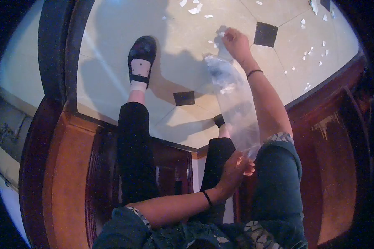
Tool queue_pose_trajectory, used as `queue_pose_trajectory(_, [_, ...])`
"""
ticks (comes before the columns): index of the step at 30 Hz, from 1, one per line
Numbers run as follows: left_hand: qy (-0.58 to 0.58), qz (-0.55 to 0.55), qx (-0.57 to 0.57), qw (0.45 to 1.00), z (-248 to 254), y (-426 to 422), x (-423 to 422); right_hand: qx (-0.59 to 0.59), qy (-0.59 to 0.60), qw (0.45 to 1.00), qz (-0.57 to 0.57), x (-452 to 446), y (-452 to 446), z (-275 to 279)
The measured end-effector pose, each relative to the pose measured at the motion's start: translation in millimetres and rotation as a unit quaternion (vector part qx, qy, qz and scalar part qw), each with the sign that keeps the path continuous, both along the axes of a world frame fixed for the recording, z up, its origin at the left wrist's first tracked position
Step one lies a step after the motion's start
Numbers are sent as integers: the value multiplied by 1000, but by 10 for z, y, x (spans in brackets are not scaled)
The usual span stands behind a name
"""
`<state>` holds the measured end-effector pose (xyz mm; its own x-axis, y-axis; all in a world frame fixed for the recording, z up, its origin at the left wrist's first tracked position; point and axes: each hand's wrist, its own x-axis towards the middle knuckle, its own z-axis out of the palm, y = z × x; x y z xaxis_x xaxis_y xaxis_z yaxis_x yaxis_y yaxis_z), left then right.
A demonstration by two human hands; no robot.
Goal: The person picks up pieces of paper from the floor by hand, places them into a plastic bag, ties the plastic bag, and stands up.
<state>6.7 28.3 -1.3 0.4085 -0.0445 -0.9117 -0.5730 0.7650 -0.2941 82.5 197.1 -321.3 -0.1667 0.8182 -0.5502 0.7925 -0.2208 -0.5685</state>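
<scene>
A clear plastic bag (233, 97) hangs long and crumpled between my arms, covering much of my right foot. My left hand (235, 169) is closed around its near, gathered end. Far forward, my right hand (236, 40) is low over the tiled floor with its fingers curled in a pinch. A small white scrap (222, 34), which looks like paper, shows at its fingertips. Other white scraps (195, 9) lie on the floor ahead, and more small scraps (308, 53) are scattered to the right.
The floor has pale tiles (178, 62) with dark square insets (265, 34). My left foot, in a dark shoe (143, 49), stands at the left. Dark wooden frames (56, 74) and reddish-brown panels (320, 137) border the floor on both sides.
</scene>
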Motion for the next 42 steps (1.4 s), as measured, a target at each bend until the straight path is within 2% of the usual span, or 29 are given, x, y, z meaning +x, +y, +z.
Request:
queue_pose_trajectory(1, [-2,1,0,1000,22,-26,3,0,-2,1000,1,30,-88,19])
queue_pose_trajectory(4, [-19,10,-32,999,49,-105,11,21,16,988,155,67,-274,51])
queue_pose_trajectory(10, [-15,27,-46,998,80,-138,7,93,-18,985,142,-43,-411,-112])
queue_pose_trajectory(12, [11,-46,-12,999,69,-113,3,120,-33,983,136,-65,-457,-162])
queue_pose_trajectory(13, [11,-47,-13,999,58,-129,8,149,-48,979,134,-75,-477,-178])
queue_pose_trajectory(16, [17,-54,27,998,47,-165,45,110,-109,973,169,-96,-497,-123])
queue_pose_trajectory(18, [10,-59,-4,998,45,-173,48,120,-118,973,158,-125,-500,-132])
queue_pose_trajectory(21, [12,-103,20,994,-1,-229,66,123,-117,974,149,-119,-505,-128])
queue_pose_trajectory(23, [3,-69,-2,998,6,-234,50,118,-108,976,149,-138,-522,-79])
queue_pose_trajectory(24, [-6,-35,-24,999,11,-221,45,105,-98,981,127,-142,-536,-59])
queue_pose_trajectory(26, [10,-50,-12,999,19,-181,44,92,-88,986,106,-153,-529,-36])
queue_pose_trajectory(28, [30,-63,2,998,-4,-203,48,38,-33,998,36,-162,-503,-60])
queue_pose_trajectory(30, [33,-62,56,996,-40,-292,76,41,-18,999,10,-212,-374,-119])
queue_pose_trajectory(35, [33,-32,20,999,72,11,-32,99,34,994,-37,-562,187,-60])
queue_pose_trajectory(37, [21,-21,8,1000,68,25,-42,83,18,996,1,-721,403,-3])
queue_pose_trajectory(38, [29,-53,25,998,48,19,-44,84,18,996,3,-766,487,14])
queue_pose_trajectory(40, [40,-82,41,995,23,36,-32,114,-61,983,131,-835,607,-45])
queue_pose_trajectory(41, [43,-20,39,998,22,48,-8,113,-59,983,133,-847,646,-61])
queue_pose_trajectory(42, [46,41,36,997,19,87,-27,126,-77,969,199,-821,677,-95])
